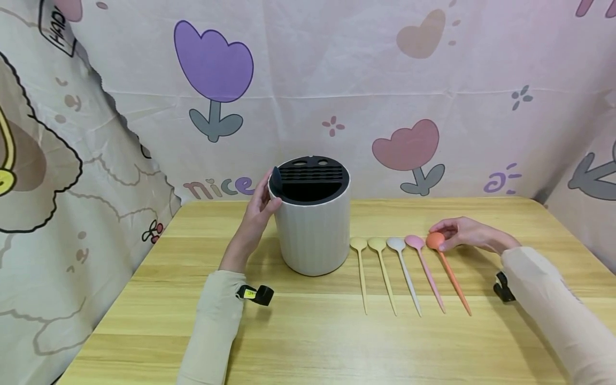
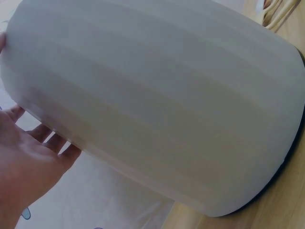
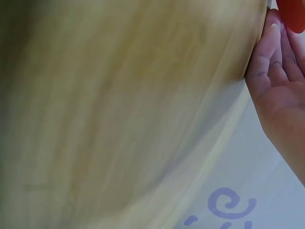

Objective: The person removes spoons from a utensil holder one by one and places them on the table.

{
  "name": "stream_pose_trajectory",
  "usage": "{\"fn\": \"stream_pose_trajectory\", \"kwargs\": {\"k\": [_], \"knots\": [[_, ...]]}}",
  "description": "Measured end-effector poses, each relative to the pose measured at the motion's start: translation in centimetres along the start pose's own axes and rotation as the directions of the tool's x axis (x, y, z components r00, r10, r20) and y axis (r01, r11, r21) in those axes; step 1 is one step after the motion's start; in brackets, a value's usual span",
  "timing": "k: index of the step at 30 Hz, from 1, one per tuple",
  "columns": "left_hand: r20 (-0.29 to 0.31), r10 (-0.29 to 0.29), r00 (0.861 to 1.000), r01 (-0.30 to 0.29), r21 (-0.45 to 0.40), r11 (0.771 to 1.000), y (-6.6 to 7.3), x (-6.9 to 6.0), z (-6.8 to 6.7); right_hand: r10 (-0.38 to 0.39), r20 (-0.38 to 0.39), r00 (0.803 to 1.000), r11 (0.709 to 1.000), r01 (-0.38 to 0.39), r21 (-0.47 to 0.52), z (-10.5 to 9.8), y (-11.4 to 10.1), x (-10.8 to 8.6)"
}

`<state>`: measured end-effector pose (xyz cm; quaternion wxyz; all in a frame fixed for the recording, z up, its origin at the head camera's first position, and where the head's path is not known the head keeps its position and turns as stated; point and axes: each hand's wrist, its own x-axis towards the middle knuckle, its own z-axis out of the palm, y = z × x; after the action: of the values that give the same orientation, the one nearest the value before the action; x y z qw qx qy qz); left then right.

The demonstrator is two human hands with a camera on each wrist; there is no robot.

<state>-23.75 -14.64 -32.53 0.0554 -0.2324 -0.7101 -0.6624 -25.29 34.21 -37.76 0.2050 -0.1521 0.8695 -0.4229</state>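
A pale ribbed utensil holder (image 1: 313, 240) with a black slotted top (image 1: 312, 174) stands upright on the table. My left hand (image 1: 257, 211) holds its left side near the rim, thumb in front; the left wrist view shows the fingers against the wall. Beside them, a dark blue rounded piece (image 1: 276, 181) sticks up at the rim; its lower part is hidden. My right hand (image 1: 464, 233) pinches the head of an orange spoon (image 1: 452, 275) at the row's right end. The right wrist view catches only part of that orange head (image 3: 293, 16).
Left of the orange spoon lie a pink spoon (image 1: 425, 264), a pale grey spoon (image 1: 406, 272) and two yellowish spoons, one (image 1: 383, 264) beside the other (image 1: 361, 267) nearest the holder. A patterned cloth (image 1: 298, 75) hangs behind the wooden table (image 1: 327, 337).
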Motion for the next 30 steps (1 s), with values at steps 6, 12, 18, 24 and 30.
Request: {"fn": "stream_pose_trajectory", "kwargs": {"k": [6, 12, 18, 24, 30], "knots": [[0.003, 0.004, 1.0, -0.004, 0.001, 1.0, 0.0, 0.0, 0.2, -0.01, -0.005, 1.0, 1.0, 0.01, -0.027, 0.1, 0.1, -0.1], [-0.005, 0.005, 1.0, -0.005, 0.008, 1.0, 0.1, -0.1, 0.1, -0.006, 0.001, 1.0, 0.999, 0.006, -0.034, 0.2, -0.2, -0.1], [-0.006, 0.004, 1.0, -0.004, 0.016, 1.0, 0.0, -0.1, 0.0, 0.024, 0.014, 1.0, 1.0, -0.024, 0.015, 0.0, -0.2, -0.1], [-0.009, 0.008, 1.0, -0.008, 0.019, 1.0, -0.1, 0.0, 0.0, 0.036, 0.03, 0.999, 0.998, -0.037, 0.043, -0.2, -0.4, -0.3], [-0.004, 0.012, 1.0, -0.012, 0.015, 1.0, 0.0, 0.0, 0.1, 0.025, -0.072, 0.997, 1.0, -0.025, 0.001, 0.1, -1.5, -0.4]]}}
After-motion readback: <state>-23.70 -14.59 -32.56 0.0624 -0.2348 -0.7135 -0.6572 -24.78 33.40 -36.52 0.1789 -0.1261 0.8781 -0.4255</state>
